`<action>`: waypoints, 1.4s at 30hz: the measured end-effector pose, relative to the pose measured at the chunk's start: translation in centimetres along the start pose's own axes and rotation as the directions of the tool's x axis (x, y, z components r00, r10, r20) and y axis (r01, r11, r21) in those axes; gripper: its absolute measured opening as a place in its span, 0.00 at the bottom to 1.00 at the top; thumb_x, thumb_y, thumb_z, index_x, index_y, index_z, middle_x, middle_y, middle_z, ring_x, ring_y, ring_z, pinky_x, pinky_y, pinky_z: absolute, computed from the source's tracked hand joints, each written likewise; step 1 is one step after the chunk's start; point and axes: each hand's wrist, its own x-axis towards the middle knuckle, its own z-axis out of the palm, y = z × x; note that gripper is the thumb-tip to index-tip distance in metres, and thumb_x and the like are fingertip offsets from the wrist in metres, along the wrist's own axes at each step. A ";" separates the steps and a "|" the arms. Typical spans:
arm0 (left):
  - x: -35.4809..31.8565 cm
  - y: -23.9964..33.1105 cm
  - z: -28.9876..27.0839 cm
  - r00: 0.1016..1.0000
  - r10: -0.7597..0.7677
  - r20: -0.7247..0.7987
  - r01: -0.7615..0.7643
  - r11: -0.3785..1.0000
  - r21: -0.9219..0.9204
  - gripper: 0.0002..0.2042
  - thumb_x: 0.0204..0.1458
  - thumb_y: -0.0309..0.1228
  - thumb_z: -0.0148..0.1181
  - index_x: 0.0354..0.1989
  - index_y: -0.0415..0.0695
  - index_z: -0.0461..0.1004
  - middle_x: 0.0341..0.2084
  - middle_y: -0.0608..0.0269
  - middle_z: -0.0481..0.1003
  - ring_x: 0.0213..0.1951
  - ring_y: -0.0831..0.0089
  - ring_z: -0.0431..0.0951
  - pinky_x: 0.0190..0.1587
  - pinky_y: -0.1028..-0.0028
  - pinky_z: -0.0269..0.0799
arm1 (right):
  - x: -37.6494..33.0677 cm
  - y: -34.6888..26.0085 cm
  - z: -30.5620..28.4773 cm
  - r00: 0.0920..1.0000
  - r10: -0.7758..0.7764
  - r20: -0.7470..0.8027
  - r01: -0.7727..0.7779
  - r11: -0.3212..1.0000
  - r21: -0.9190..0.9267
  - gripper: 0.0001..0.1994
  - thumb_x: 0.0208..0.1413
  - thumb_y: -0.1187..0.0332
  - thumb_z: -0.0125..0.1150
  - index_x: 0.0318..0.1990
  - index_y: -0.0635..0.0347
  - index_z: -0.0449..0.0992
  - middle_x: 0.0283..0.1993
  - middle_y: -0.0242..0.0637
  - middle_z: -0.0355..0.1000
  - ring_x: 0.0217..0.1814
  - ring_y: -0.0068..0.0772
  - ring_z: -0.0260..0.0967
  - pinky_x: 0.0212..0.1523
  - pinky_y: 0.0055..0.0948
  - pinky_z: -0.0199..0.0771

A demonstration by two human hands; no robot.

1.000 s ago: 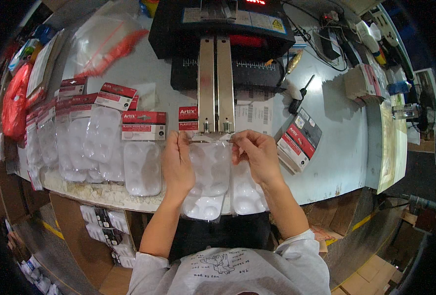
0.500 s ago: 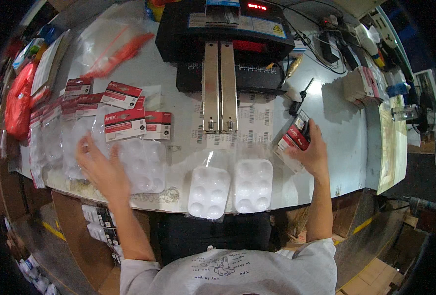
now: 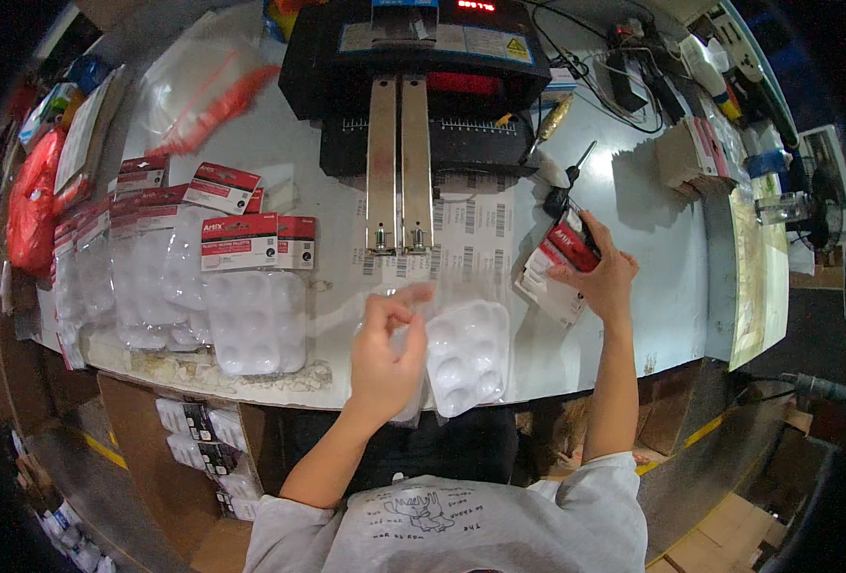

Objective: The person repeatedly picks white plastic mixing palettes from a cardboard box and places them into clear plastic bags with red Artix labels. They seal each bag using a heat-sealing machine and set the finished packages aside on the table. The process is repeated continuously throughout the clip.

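Note:
My left hand [image 3: 390, 358] is over a white plastic paint palette in a clear bag, mostly hidden beneath it. Its fingers are bent and partly blurred, with the thumb apart from them. Beside it, a second bagged white palette [image 3: 468, 358] lies slightly tilted near the table edge. My right hand [image 3: 602, 272] is closed on a small stack of red-and-white header cards [image 3: 555, 286], fanned out above the table. On the left lie several bagged palettes with header cards; the nearest carded palette [image 3: 256, 320] lies flat.
A black machine [image 3: 413, 57] with two metal rails [image 3: 399, 162] stands at the back centre, over printed label sheets [image 3: 471, 215]. A card stack [image 3: 695, 158] is at the right, near cables. Clear bags [image 3: 194, 81] and a red bag [image 3: 38, 205] lie left.
My left hand has moved right, from the carded palettes to the middle ones. The rightmost palette has tilted. My right hand still holds the cards, which are now more fanned out.

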 end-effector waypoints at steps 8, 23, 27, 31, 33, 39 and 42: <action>-2.3 2.8 -2.8 0.950 -0.311 0.024 0.303 0.904 -0.303 0.04 0.58 0.26 0.44 0.36 0.41 0.56 0.35 0.50 0.77 0.25 0.84 0.69 0.29 0.83 0.65 | -3.3 -7.2 -3.7 0.997 0.030 0.074 -0.043 0.982 0.182 0.26 0.38 0.56 0.70 0.46 0.55 0.73 0.37 0.38 0.76 0.36 0.35 0.72 0.42 0.35 0.65; -3.5 3.2 -3.2 0.981 -0.194 -0.028 0.196 0.971 0.134 0.06 0.53 0.29 0.56 0.32 0.38 0.74 0.17 0.63 0.74 0.19 0.85 0.67 0.22 0.82 0.62 | -4.4 -15.0 -3.4 0.776 -0.403 0.485 0.013 0.779 0.627 0.13 0.46 0.62 0.66 0.33 0.63 0.75 0.19 0.38 0.67 0.18 0.25 0.62 0.22 0.25 0.63; -3.6 3.2 -3.3 0.988 -0.155 -0.004 0.153 0.970 0.189 0.07 0.54 0.30 0.55 0.31 0.38 0.74 0.15 0.64 0.72 0.19 0.85 0.66 0.22 0.82 0.62 | -4.4 -14.5 -3.1 0.769 -0.491 0.409 0.165 0.770 0.616 0.12 0.44 0.65 0.68 0.32 0.64 0.75 0.19 0.30 0.68 0.19 0.18 0.59 0.21 0.20 0.61; -3.2 3.0 -3.2 0.982 -0.081 -0.168 0.104 0.986 0.133 0.10 0.56 0.29 0.52 0.28 0.35 0.73 0.19 0.71 0.70 0.24 0.85 0.64 0.27 0.83 0.60 | -4.2 -13.6 -2.6 0.901 -0.372 0.223 0.171 0.778 0.605 0.13 0.43 0.65 0.67 0.32 0.65 0.76 0.23 0.35 0.71 0.19 0.21 0.63 0.24 0.21 0.64; -3.0 2.7 -3.2 0.953 -0.142 -0.266 0.163 0.985 0.057 0.11 0.56 0.30 0.51 0.26 0.35 0.73 0.18 0.73 0.68 0.23 0.86 0.61 0.26 0.84 0.57 | -4.5 -12.9 -2.4 0.826 -0.330 0.456 -0.061 0.753 0.655 0.11 0.47 0.67 0.64 0.32 0.68 0.76 0.25 0.37 0.73 0.22 0.21 0.68 0.26 0.20 0.67; -3.1 1.7 -3.3 0.935 -0.170 -0.311 0.205 0.975 0.083 0.13 0.57 0.32 0.50 0.25 0.36 0.72 0.18 0.74 0.67 0.22 0.87 0.60 0.25 0.83 0.55 | -6.6 -11.8 -1.1 0.738 -0.227 0.636 -0.503 0.443 0.742 0.10 0.53 0.69 0.58 0.34 0.71 0.76 0.28 0.39 0.74 0.24 0.21 0.71 0.24 0.18 0.68; -2.5 1.4 -3.5 0.933 -0.237 -0.270 0.263 0.963 0.064 0.14 0.58 0.34 0.48 0.28 0.35 0.72 0.20 0.73 0.68 0.24 0.86 0.62 0.27 0.82 0.58 | -6.8 -12.1 -0.6 0.705 -0.196 0.682 -0.591 0.370 0.717 0.10 0.54 0.69 0.56 0.32 0.70 0.74 0.27 0.38 0.74 0.24 0.21 0.71 0.24 0.18 0.66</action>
